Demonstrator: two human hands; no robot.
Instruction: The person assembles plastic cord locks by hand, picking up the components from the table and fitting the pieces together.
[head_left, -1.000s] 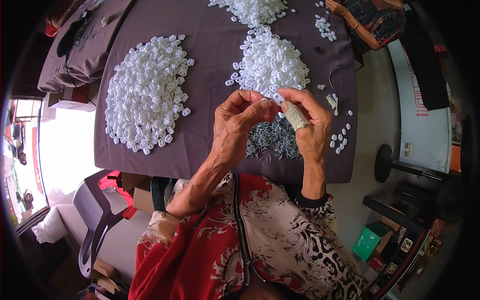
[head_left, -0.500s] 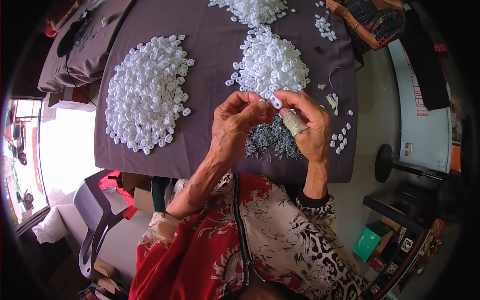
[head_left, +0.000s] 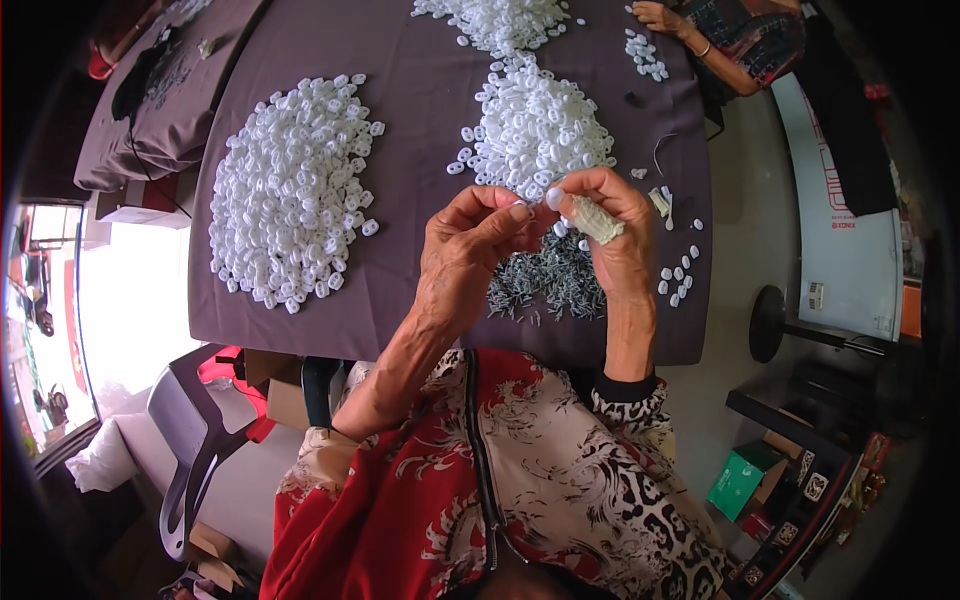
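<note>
My left hand (head_left: 462, 245) is closed in a pinch, thumb against fingers; what sits at its fingertips is too small and covered to name. Facing it, my right hand (head_left: 622, 240) grips a small white oval plastic piece (head_left: 555, 198) between thumb and index finger. A beige wrap (head_left: 598, 220) covers the right thumb. Just beyond both hands lies a heap of white oval two-holed plastic pieces (head_left: 540, 125). Below the fingers spreads a pile of small grey slender pieces (head_left: 548, 285), partly hidden by my hands.
A larger pile of white pieces (head_left: 290, 190) lies on the left of the dark tablecloth (head_left: 420, 320). Loose white pieces (head_left: 680, 275) dot the right edge. Another person's hand (head_left: 662, 18) is at the far right, by a small white cluster (head_left: 645, 55). A grey chair (head_left: 195, 440) stands lower left.
My hands have parted slightly at the fingertips. The right hand has turned, and the white piece in it now shows a different side.
</note>
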